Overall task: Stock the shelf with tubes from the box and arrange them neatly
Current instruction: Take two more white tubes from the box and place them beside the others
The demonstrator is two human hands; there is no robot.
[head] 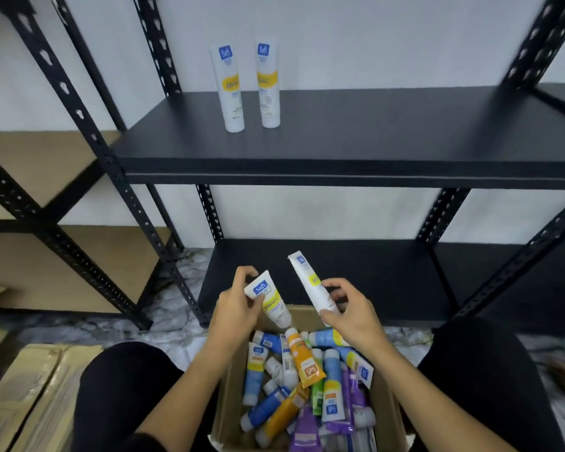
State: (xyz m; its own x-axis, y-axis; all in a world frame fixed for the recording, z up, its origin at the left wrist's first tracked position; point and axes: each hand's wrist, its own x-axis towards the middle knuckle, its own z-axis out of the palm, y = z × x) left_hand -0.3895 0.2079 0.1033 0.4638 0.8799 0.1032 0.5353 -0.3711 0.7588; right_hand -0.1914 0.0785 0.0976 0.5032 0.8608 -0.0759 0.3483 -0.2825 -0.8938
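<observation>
Above the box (229,386), I see two white, yellow-banded tubes: my left hand (234,306) grips the short tube (269,300), my right hand (349,308) pinches the long tube (310,283).

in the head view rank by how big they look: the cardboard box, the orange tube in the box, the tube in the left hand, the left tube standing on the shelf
1. cardboard box, clearly largest.
2. left standing tube on the shelf.
3. orange tube and the tube in the left hand: too alike to rank, partly hidden, nearer the camera.
</observation>
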